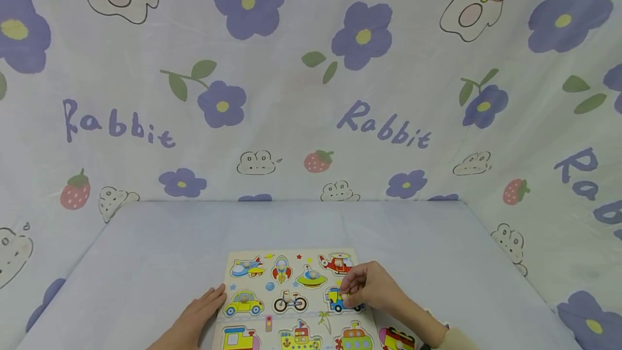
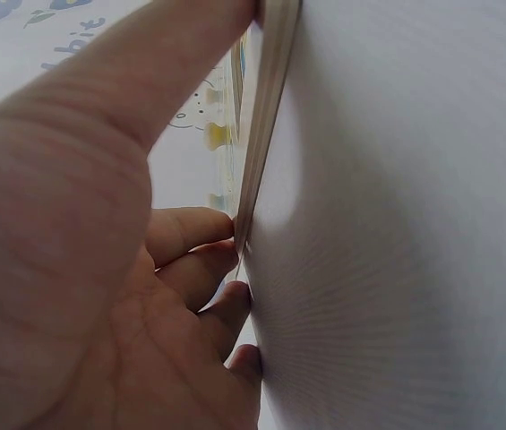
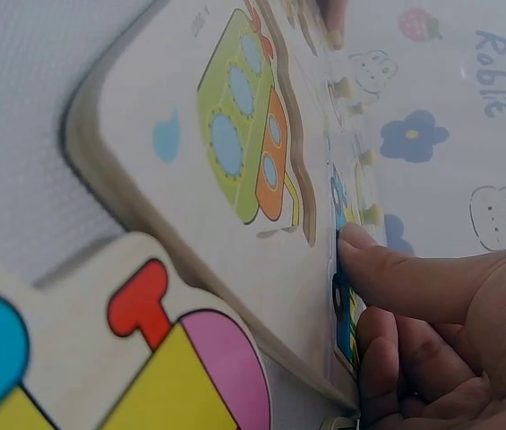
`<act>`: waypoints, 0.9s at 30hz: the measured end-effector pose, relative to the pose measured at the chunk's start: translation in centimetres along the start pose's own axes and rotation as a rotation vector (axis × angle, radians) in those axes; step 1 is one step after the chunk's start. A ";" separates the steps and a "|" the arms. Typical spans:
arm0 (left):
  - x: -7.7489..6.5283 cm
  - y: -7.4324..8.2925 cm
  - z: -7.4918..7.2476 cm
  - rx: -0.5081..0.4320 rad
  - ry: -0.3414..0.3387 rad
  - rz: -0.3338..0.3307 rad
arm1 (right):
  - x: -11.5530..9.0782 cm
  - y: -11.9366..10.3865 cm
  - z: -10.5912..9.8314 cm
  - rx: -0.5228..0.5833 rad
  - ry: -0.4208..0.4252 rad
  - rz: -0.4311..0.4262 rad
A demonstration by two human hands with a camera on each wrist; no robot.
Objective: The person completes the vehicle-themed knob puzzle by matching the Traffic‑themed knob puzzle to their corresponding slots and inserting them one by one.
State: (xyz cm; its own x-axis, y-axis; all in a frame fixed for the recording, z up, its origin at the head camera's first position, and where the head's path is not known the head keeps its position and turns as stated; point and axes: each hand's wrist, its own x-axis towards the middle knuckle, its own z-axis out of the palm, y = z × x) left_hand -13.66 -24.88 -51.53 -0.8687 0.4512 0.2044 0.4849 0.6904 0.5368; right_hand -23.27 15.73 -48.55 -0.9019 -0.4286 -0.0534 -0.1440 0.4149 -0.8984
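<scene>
A wooden knob puzzle board (image 1: 224, 312) with vehicle pictures lies on the table. My left hand (image 1: 196, 315) rests against its left edge; in the left wrist view, the fingertips (image 2: 239, 300) and the thumb meet the board's side. At the right of the middle row, my right hand (image 1: 371, 288) pinches the knob of a blue truck piece (image 1: 334, 300), which sits at its place on the board, partly hidden by the fingers. Knobbed plane (image 1: 247, 268), rocket, saucer, helicopter, car (image 1: 244, 304) and bicycle (image 1: 290, 302) pieces fill other places.
A loose train piece (image 1: 397, 337), pink, yellow and red, lies beside the board's lower right edge, beneath the right forearm. Train, ship (image 1: 300, 339) and submarine (image 1: 353, 339) pictures without visible knobs form the bottom row. A patterned cloth (image 1: 291, 123) hangs behind the table.
</scene>
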 end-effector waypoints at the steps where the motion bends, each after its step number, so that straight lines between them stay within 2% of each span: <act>1: 0.0 -0.1 0.1 0.001 0.004 0.002 | 0.0 0.0 0.0 -0.002 0.001 -0.001; 8: 0.0 -0.5 0.3 0.007 0.029 0.045 | -0.1 -0.3 0.0 -0.017 0.005 0.001; 20: -0.1 -0.5 0.3 0.026 0.035 0.054 | -0.2 -0.2 0.1 -0.021 -0.006 0.006; 27: 0.2 -0.1 -0.1 0.031 0.015 0.049 | -0.2 -0.1 0.0 -0.051 0.001 -0.012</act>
State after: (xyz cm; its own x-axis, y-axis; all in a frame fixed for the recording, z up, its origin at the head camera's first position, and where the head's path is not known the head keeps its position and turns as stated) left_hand -13.87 -24.93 -51.53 -0.8452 0.4764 0.2424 0.5295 0.6849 0.5004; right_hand -23.05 15.74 -48.44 -0.9004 -0.4329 -0.0422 -0.1753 0.4500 -0.8757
